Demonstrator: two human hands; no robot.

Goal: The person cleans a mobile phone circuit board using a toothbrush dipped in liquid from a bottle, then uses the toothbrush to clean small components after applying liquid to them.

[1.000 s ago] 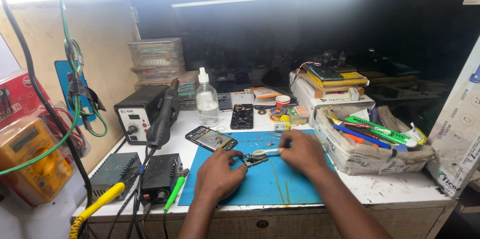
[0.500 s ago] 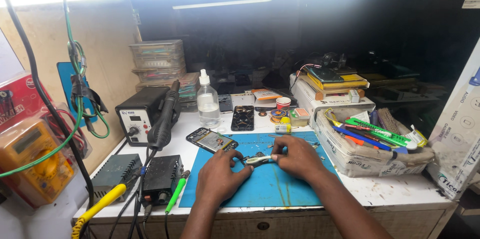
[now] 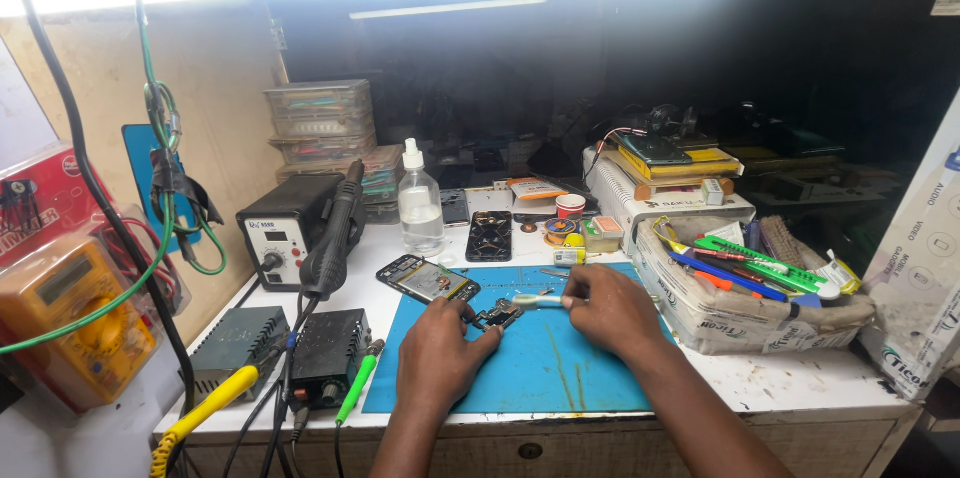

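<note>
Small dark circuit part (image 3: 497,316) lies at centre frame on the blue mat (image 3: 540,378), pinned at its left edge by the fingers of the left hand (image 3: 438,358). Right hand (image 3: 610,308), just right of it, has its fingers clenched round a thin light-handled tool (image 3: 537,302) whose tip reaches to the part. Opened phone (image 3: 428,279) sits on the mat's upper-left corner, just above the left hand; clear bottle (image 3: 420,206) stands behind it on the desk (image 3: 780,383), tool-filled tray (image 3: 745,300) at right.
</note>
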